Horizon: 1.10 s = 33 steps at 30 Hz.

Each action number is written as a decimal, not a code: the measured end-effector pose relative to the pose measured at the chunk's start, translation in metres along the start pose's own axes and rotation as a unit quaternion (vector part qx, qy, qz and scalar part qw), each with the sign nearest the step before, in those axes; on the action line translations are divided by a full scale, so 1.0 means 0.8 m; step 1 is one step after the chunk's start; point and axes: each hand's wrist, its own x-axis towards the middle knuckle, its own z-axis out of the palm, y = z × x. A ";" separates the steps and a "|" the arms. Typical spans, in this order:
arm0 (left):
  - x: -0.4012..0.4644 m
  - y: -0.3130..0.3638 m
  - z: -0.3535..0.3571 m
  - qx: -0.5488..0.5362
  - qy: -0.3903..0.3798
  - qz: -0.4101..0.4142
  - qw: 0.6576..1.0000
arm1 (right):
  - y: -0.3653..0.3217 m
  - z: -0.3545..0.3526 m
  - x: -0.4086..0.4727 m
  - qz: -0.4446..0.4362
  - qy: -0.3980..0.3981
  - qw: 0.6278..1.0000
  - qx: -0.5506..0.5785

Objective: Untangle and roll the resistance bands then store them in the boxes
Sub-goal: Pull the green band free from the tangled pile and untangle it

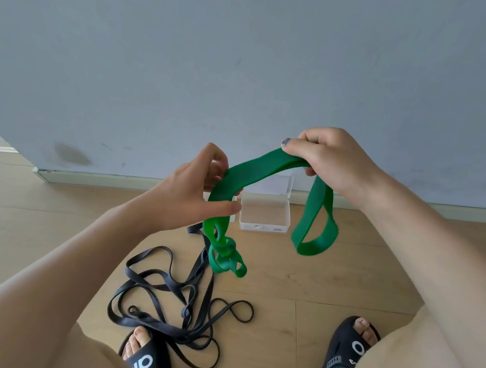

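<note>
A small clear plastic box (pixel 265 213) is sitting open on the wooden floor (pixel 330 284) close to the far wall (pixel 247 65), its lid (pixel 277 184) standing up behind it. Nothing is showing inside it. A sliver of something white is peeking out just to its left, behind the green band; whether it is a second box cannot be told.

The green band (pixel 263 164) is hanging in the air in front of the box, stretched between both hands. It is wide, flat and bright green. The right hand (pixel 327 159) is gripping one part of it, fingers curled over and thumb pressing on top, and a long smooth loop is dangling below that hand on the right. The left hand (pixel 193 191) is pinching the band lower down between thumb and fingertips. Below the left hand the band is twisting into a tight knot of small loops, hanging just above the floor.

Nearer, a thin black band (pixel 171 301) is lying in a loose tangle on the floor, reaching the left sandal (pixel 147 358). The right sandal (pixel 347 348) is resting well apart from it.
</note>
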 end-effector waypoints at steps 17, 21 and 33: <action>0.001 -0.011 -0.008 0.076 -0.007 0.007 0.997 | 0.006 -0.001 0.004 -0.007 -0.008 0.999 -0.033; 0.000 -0.006 -0.009 0.098 0.020 0.021 0.995 | 0.011 -0.004 0.004 -0.005 -0.010 0.999 -0.038; 0.004 0.012 0.005 0.074 0.002 0.089 0.993 | 0.004 0.037 -0.003 -0.043 -0.145 0.984 -0.098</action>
